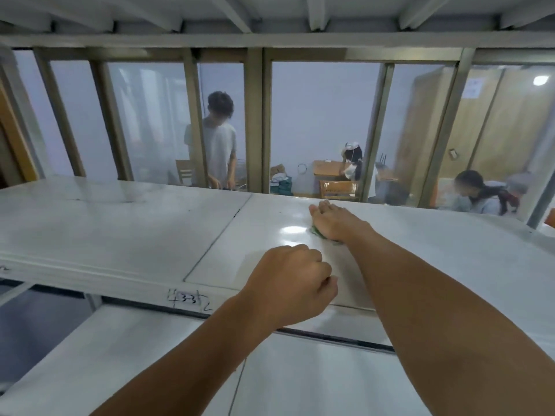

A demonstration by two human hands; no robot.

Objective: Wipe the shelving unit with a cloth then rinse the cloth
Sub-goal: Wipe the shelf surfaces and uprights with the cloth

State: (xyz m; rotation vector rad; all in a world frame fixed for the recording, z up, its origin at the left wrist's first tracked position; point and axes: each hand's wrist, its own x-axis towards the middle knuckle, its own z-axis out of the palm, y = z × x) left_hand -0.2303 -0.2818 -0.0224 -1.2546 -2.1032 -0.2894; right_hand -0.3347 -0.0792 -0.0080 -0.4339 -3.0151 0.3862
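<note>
A white metal shelving unit fills the view, with its upper shelf [120,229] at chest height and a lower shelf [144,349] beneath. My right hand [336,220] lies flat on the upper shelf's right panel, pressing a green cloth [319,232] of which only an edge shows under the palm. My left hand [294,280] is curled into a fist and rests on the front edge of the same shelf, with nothing visible in it.
Another shelf's underside [270,13] hangs close overhead. Behind the unit is a glazed partition with metal bars [253,121]. Beyond the glass are several people, wooden desks and chairs. Handwritten marks [187,300] sit on the shelf's front lip.
</note>
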